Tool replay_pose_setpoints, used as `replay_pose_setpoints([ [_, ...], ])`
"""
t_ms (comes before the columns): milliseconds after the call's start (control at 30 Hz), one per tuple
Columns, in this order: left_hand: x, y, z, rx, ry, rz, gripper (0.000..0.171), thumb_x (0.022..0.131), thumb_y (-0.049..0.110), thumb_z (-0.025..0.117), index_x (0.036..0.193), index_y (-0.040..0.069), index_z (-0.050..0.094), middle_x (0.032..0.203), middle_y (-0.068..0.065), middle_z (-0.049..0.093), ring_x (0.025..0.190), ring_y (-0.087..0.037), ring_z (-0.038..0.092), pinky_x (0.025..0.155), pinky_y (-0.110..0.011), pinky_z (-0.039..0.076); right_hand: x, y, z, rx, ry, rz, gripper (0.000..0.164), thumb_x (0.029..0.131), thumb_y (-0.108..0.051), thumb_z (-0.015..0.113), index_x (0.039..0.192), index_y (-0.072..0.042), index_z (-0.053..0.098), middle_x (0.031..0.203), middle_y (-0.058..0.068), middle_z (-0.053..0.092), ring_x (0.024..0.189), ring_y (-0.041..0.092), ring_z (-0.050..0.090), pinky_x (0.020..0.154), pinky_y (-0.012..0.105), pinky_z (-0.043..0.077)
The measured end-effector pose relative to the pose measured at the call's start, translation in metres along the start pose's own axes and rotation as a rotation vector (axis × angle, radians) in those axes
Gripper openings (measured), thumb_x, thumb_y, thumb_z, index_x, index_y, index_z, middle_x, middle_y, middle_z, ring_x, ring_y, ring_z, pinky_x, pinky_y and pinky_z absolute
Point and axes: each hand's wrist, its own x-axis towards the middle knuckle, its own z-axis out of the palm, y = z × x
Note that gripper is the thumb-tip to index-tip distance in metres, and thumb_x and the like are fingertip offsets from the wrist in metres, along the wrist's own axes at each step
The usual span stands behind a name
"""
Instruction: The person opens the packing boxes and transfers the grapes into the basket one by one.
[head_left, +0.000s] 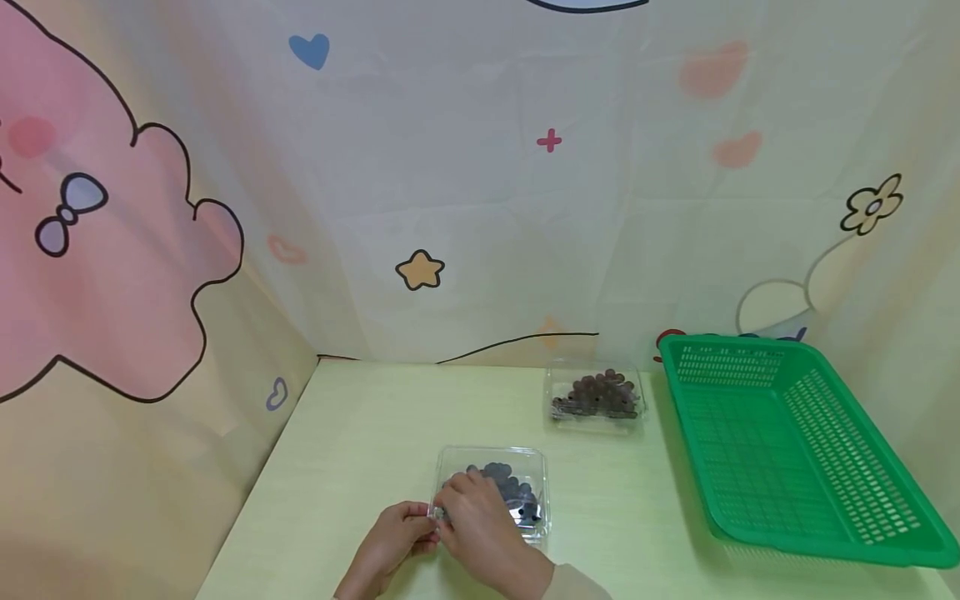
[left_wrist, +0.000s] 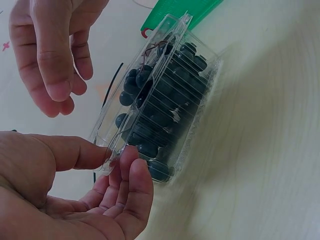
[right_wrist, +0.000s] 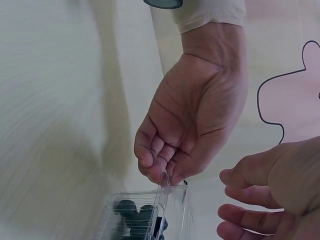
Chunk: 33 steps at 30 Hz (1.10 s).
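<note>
A clear plastic clamshell box with dark grapes inside stands on the table in front of me. My left hand pinches the rim at its near left corner between thumb and fingers, as the left wrist view shows close up. Over the box hangs my right hand, hiding part of it in the head view. In the right wrist view, the right hand's fingers are loosely bent, apart from the box and holding nothing. The lid lies over the grapes; whether its edge is unlatched I cannot tell.
Farther back stands a second clear box holding reddish grapes. A large green plastic basket takes up the right side of the table. A printed cloth hangs behind the table and along its sides.
</note>
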Motion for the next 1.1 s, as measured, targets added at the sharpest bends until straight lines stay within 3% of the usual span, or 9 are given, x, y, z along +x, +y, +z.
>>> replay_pose_setpoints([
  [200,-0.002,0.000,-0.001,-0.013,-0.014,0.010,0.028,0.101,0.004,0.059,0.120,-0.016,0.056,0.094,-0.009,0.068,0.080,-0.014,0.065,0.074,-0.028,0.058,0.000,-0.002,0.005,-0.057,-0.021,-0.017,0.013,0.084,-0.013,0.080,0.096,-0.012,0.076,0.101,-0.002,0.066,0.096,0.017,0.055,0.084,0.035,0.049],
  [533,0.000,0.000,0.000,-0.007,0.012,-0.004,0.030,0.099,0.003,0.060,0.121,-0.016,0.055,0.094,-0.009,0.068,0.079,-0.014,0.065,0.074,-0.030,0.058,0.000,-0.002,0.019,-0.181,-0.031,-0.059,0.009,0.085,-0.019,0.083,0.091,-0.016,0.076,0.102,-0.003,0.064,0.097,0.016,0.054,0.082,0.032,0.047],
  [700,0.000,-0.002,-0.001,-0.001,0.019,0.003,0.030,0.099,0.003,0.058,0.123,-0.016,0.056,0.096,-0.010,0.068,0.080,-0.014,0.065,0.075,-0.031,0.059,-0.001,-0.002,0.025,-0.200,-0.006,-0.073,0.013,0.084,-0.023,0.085,0.090,-0.017,0.075,0.102,-0.004,0.063,0.097,0.017,0.053,0.080,0.032,0.046],
  [900,-0.001,-0.002,-0.001,-0.016,0.011,0.017,0.029,0.099,0.003,0.058,0.122,-0.016,0.057,0.098,-0.010,0.068,0.081,-0.014,0.065,0.076,-0.032,0.058,-0.002,0.000,0.033,-0.224,0.028,-0.095,0.017,0.084,-0.022,0.083,0.100,-0.020,0.079,0.101,-0.003,0.061,0.093,0.017,0.049,0.076,0.029,0.041],
  [1100,-0.002,-0.003,-0.001,-0.034,0.004,0.028,0.030,0.097,0.003,0.059,0.120,-0.016,0.058,0.095,-0.008,0.069,0.081,-0.014,0.065,0.075,-0.030,0.058,-0.002,0.001,0.039,-0.266,0.088,-0.125,0.013,0.084,-0.023,0.083,0.096,-0.020,0.078,0.096,-0.003,0.057,0.088,0.017,0.046,0.072,0.028,0.037],
])
